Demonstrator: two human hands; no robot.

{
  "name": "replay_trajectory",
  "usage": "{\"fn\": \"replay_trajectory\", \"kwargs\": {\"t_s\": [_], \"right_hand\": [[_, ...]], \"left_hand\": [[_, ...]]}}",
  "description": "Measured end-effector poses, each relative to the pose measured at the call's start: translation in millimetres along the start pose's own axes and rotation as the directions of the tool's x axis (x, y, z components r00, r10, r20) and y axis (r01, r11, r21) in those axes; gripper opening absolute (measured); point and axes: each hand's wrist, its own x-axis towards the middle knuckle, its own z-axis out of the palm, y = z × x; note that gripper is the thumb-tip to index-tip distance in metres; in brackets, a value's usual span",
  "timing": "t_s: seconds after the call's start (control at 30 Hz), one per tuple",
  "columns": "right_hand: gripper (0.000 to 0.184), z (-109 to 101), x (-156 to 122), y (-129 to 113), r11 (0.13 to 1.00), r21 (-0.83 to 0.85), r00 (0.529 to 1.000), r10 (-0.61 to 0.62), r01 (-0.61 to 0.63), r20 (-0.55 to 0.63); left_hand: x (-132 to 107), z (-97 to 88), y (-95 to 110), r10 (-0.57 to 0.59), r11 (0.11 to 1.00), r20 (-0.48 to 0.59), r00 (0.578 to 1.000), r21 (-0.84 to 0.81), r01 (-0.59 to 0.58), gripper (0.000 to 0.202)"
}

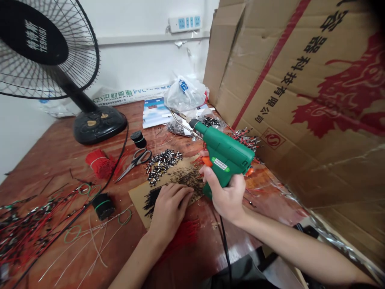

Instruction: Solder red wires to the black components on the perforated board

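My right hand [227,192] is wrapped around the handle of a green soldering gun [230,150] with an orange trigger. The gun's metal tip points up and to the far left, above the table. My left hand [173,200] lies low over a tan board [138,196], its fingers curled and drawn together. What the fingertips hold, if anything, is hidden. Beside that hand lies a bunch of black wires [151,199]. A pile of small black-and-silver parts [164,162] sits just beyond, and red wires [186,233] lie below the left wrist.
Scissors [135,162], a red wire bundle [100,162] and black bundles [103,206] lie left. A black fan [99,128] stands at the back left. A large cardboard box [288,100] walls off the right. Plastic bags [185,92] lie at the back. The gun's cord [224,245] hangs down front.
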Motion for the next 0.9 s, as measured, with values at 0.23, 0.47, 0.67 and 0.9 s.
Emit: {"fn": "replay_trajectory", "kwargs": {"t_s": [0.23,0.47,0.67,0.9], "right_hand": [[0.044,-0.7,-1.6,5.4,0.998,-0.015,0.998,0.055,-0.055,-0.030],[0.042,-1.3,-0.3,2.4,0.999,-0.019,0.999,0.034,-0.035,-0.021],[0.043,-2.5,-2.3,2.2,0.999,-0.041,0.999,0.029,-0.029,-0.016],[0.038,-1.4,-1.2,-3.0,0.999,-0.050,1.000,-0.014,0.015,0.019]], "left_hand": [[-3.1,-7.5,-7.0,0.073,0.986,0.075,0.995,0.144,-0.083,0.016],[-2.1,-11.0,-4.7,0.083,0.969,0.113,0.990,0.223,-0.107,0.014],[-1.4,-12.4,-5.5,0.060,0.968,0.116,0.991,0.236,-0.086,0.014],[2.1,-14.5,-4.2,0.080,0.942,0.078,0.994,0.321,-0.101,0.013]]}}
